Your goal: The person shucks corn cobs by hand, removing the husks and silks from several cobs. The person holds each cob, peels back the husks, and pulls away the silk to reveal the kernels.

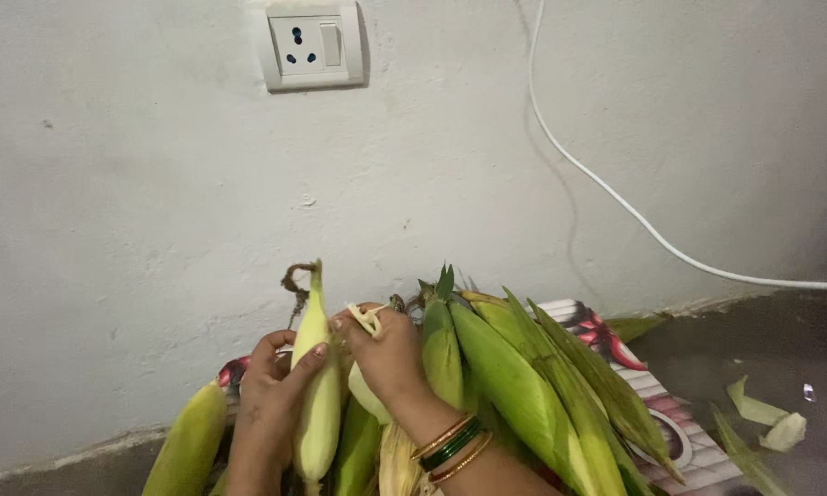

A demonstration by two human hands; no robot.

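1. Corn cob [319,404] stands upright, low centre of the view, in front of the wall; pale yellow-green inner husk on it, smooth, tapering to a point at the top, with a dry brown curl of silk [294,278] hanging off the tip.
2. Left hand [268,404] wraps the cob from the left; fingers [308,363] clenched around its middle, thumb pressed on the husk.
3. Right hand [388,354] sits just right of the cob; its fingers pinch a pale strip of husk [367,318] near the cob's upper part. Fingers clenched on that strip.
4. Bangles [450,445], green and gold, on the right wrist.
5. Pile of unhusked corn [514,386], bright green, leans fanned out just right of the hands, tips pointing up and left; one more green ear [188,445] lies at the left.
6. Patterned mat [657,404] with red flower print lies under the pile, on the floor.
7. Loose husk scraps [767,418] on the dark floor, well right of the pile.
8. White wall [156,202] behind, wall socket with switch [312,44] up top, white cable [634,216] running down to the right.
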